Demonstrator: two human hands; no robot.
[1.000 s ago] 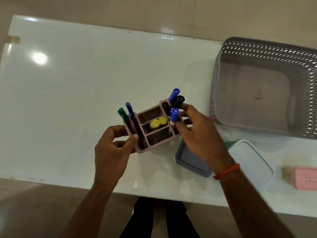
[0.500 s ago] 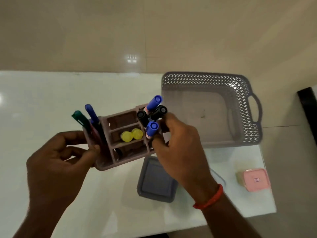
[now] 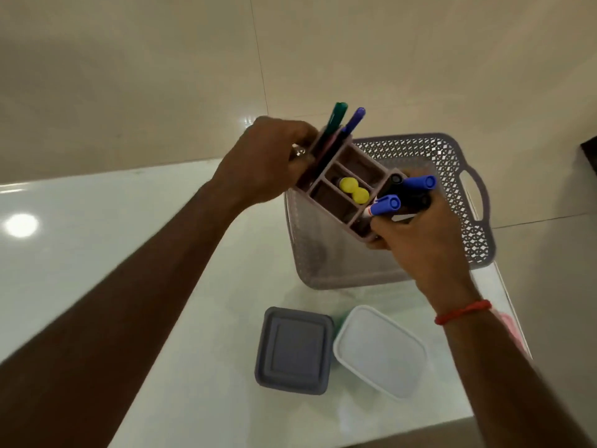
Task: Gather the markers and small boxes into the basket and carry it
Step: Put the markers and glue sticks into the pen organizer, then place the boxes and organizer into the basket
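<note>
Lower centre, the grey box and white box lie side by side on the table. Above them the right hand curls round the near end of the organizer, and the left hand grips its far end. The organizer with its markers, half a second ago left of the basket, now hangs tilted over it.

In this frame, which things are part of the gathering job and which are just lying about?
Job: marker organiser, held by left hand and right hand; markers; basket; grey-lidded box; white-lidded box.
Just there: table; dark object at right edge.
</note>
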